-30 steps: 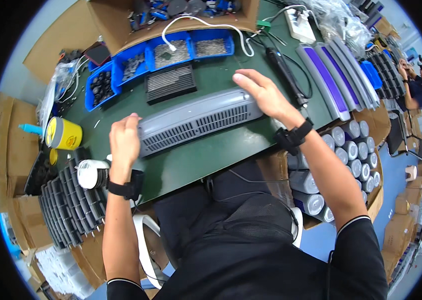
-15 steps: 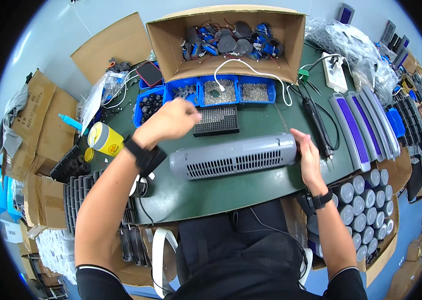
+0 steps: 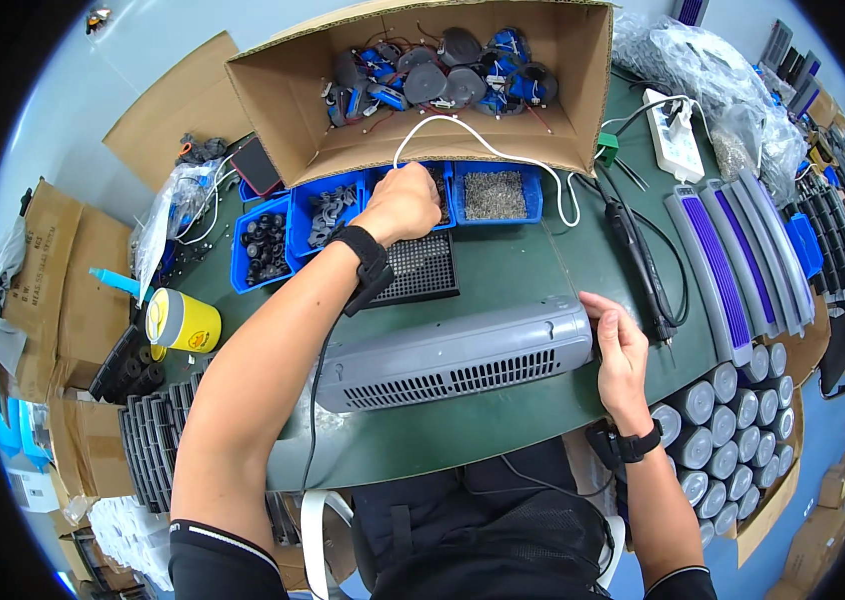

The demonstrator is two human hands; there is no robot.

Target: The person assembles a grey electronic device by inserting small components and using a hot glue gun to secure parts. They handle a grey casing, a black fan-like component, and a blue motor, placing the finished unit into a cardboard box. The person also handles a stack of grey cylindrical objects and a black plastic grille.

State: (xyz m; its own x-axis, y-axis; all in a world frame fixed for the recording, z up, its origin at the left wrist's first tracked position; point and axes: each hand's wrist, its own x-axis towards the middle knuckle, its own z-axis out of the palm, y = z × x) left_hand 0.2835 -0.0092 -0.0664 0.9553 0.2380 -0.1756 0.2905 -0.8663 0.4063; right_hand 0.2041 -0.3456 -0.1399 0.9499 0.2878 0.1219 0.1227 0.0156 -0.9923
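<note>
A long grey plastic housing (image 3: 463,345) with two rows of black slots lies across the green bench. At its right end is my right hand (image 3: 625,360), fingers stretched and fingertips against the housing; it is open. My left hand (image 3: 405,203) is over a blue bin (image 3: 451,212) of small metal parts, its fingers curled down. The fingertips are hidden, so what they pinch does not show. Under that wrist sits a black perforated block (image 3: 423,268), partly covered by the forearm.
Blue bins hold black knobs (image 3: 265,248), grey clips (image 3: 331,215) and screws (image 3: 495,195). A cardboard box (image 3: 288,110) of wired motors stands behind. An electric screwdriver (image 3: 633,240) and purple-grey panels (image 3: 718,270) lie to the right. A yellow cup (image 3: 188,322) is at left.
My left hand has moved from above the black perforated block forward to the blue bin. My right hand stays at the housing's end. The whole view has shifted slightly.
</note>
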